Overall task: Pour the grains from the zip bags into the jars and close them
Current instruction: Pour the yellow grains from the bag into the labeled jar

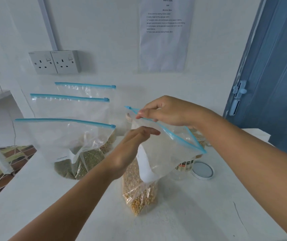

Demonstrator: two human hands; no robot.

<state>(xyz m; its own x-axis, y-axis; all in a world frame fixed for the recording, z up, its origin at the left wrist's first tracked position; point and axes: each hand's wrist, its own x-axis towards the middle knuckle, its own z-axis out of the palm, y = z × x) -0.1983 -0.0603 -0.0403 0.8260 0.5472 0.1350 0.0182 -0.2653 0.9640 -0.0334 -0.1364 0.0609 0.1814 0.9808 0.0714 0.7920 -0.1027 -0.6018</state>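
The zip bag of yellow corn kernels (140, 192) stands on the white table (191, 214), near its middle, its bottom resting on the surface and its upper clear part pulled up and leaning toward the right. Its blue zip strip (174, 134) gapes apart at the near end, forming a wedge-shaped mouth. The right hand (167, 110) reaches in from the right, forearm stretched across above the table, wrist bent down, and pinches the far edge of the zip strip between thumb and forefinger, the other fingers curled in. The left hand (135, 146) comes up from the lower left, forearm angled upward, and its fingers press against the bag's near wall just below the mouth; whether the thumb has hold of the plastic I cannot tell, as the back of the hand hides it.

Just behind the bag, on the right, a clear jar (184, 169) shows through the plastic, and its round white lid (202, 170) lies flat on the table beside it. To the left stands a bag of green grains (76, 164), zip closed, with two more closed zip bags (69, 108) lined up behind it toward the wall. On the wall are a double socket (55, 62) and a printed sheet (163, 35); a blue door (275, 66) stands at the right.
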